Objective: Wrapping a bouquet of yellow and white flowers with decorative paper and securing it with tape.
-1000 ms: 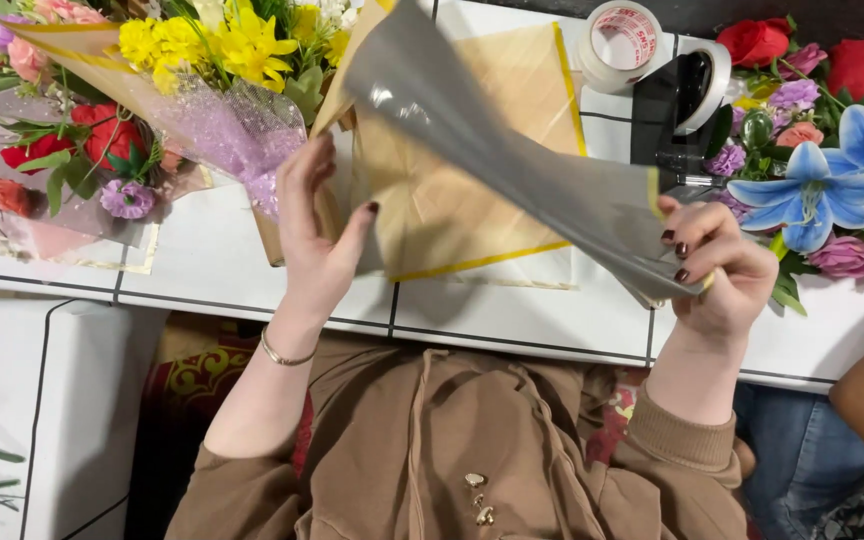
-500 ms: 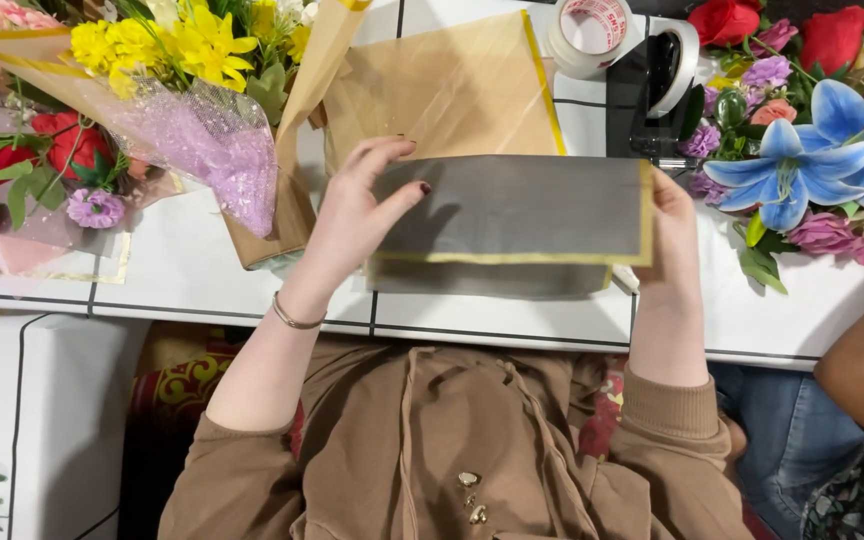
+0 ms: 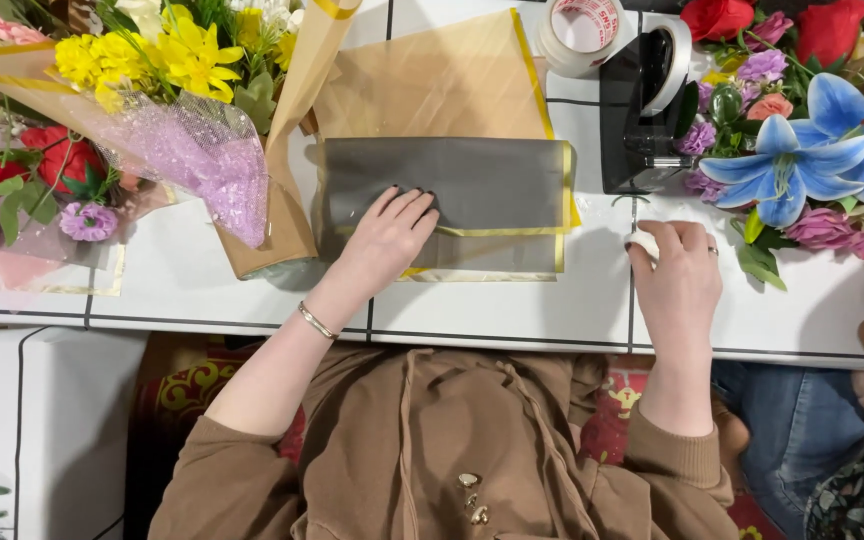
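White tiled surface [image 3: 202, 285]: left hand [image 3: 384, 240] flat, open, pressing folded grey sheet [image 3: 452, 185]; right hand [image 3: 677, 275] beside sheet, loosely curled, empty; creasing step.

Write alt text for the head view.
A left hand presses a folded grey wrapping sheet flat on a white table; the right hand rests near a black tape dispenser. Bouquets flank both sides.

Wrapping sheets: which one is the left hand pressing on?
The folded grey sheet with yellow edging, under the left hand; the tan sheet behind lies untouched.
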